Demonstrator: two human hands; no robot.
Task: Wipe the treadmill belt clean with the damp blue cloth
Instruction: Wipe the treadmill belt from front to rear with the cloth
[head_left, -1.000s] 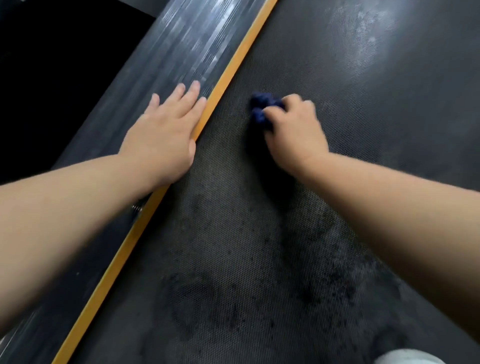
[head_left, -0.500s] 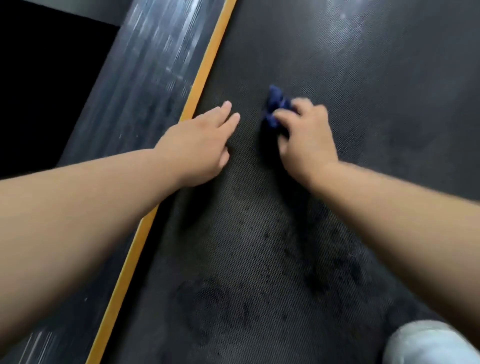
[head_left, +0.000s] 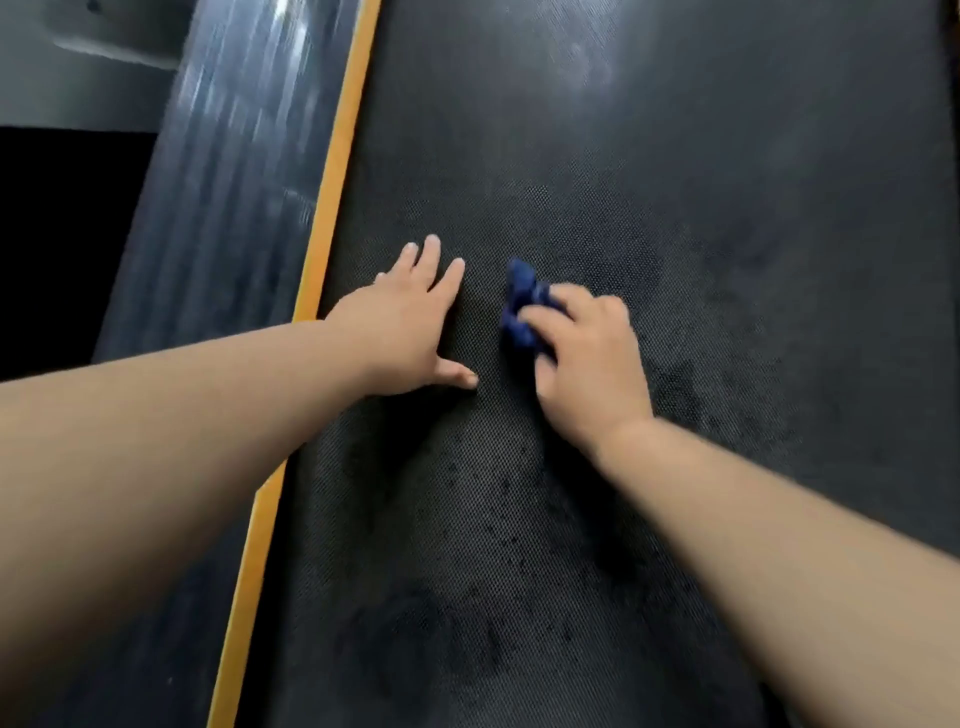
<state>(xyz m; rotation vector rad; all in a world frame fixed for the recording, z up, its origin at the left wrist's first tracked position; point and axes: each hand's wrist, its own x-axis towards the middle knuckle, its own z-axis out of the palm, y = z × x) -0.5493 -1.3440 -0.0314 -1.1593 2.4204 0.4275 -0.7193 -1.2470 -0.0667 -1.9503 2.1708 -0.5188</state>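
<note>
Left hand (head_left: 410, 322), on the orange stripe (head_left: 332, 171) a second ago, now lies flat on the belt (head_left: 675, 182), fingers (head_left: 431, 254) straight. Right hand (head_left: 587, 364) grips the bunched blue cloth (head_left: 522, 306) against the belt just beside it; most of the cloth is hidden under that hand. Cloth edges are blurred.

The belt (head_left: 675, 156) lies open far ahead and to the right. Leftward, the flat left hand (head_left: 405, 327) stands in the way, near the orange strip (head_left: 337, 156).

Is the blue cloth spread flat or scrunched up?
Scrunched up. The cloth is a small bunched wad gripped under the right hand.
</note>
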